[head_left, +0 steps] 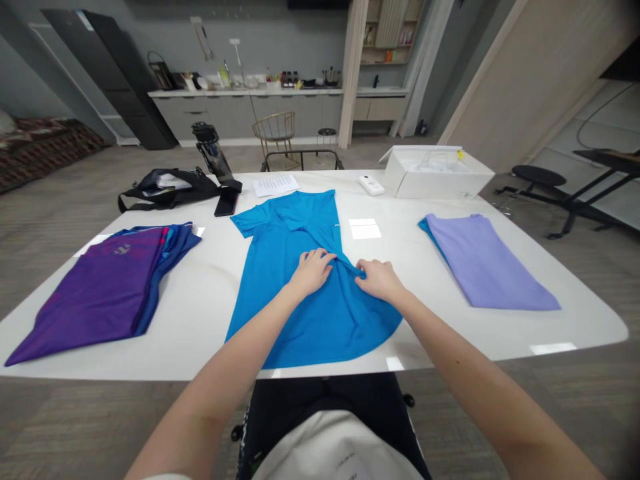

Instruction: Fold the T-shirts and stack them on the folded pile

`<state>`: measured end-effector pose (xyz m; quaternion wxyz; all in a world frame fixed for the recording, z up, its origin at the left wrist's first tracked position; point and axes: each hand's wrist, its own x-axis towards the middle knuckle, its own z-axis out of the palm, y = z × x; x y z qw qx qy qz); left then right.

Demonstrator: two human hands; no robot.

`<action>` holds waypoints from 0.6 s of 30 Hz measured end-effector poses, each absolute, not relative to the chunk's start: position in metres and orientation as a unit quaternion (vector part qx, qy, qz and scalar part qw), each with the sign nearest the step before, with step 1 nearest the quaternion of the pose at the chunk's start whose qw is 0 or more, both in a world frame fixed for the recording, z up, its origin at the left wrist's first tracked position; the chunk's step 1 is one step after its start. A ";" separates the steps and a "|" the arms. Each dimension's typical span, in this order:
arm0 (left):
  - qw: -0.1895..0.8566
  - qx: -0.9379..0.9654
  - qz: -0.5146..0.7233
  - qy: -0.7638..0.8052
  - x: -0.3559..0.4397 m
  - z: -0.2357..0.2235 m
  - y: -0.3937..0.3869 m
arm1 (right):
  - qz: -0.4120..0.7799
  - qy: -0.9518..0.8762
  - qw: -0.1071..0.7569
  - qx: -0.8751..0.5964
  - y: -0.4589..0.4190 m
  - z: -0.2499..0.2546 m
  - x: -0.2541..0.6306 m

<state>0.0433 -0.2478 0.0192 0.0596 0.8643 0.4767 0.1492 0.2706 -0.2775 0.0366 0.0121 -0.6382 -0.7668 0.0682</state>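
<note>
Shirts, 3 in all, lie folded or spread on a white table (pixel 210 320). The thin blue short-sleeved shirt (pixel 320 327) lies at 12 o'clock, collar away, long axis running 12 to 6. The right hand (pixel 381 280) pinches a fold; the left hand (pixel 313 272) lies curled on the fabric, grip unclear. A purple shirt (pixel 100 293) lies at 9 o'clock, a lavender shirt (pixel 485 263) at 3.
</note>
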 end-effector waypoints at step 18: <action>0.103 0.820 0.195 0.528 0.063 0.021 -0.376 | 0.054 -0.744 -0.021 -0.665 -0.394 0.053 0.276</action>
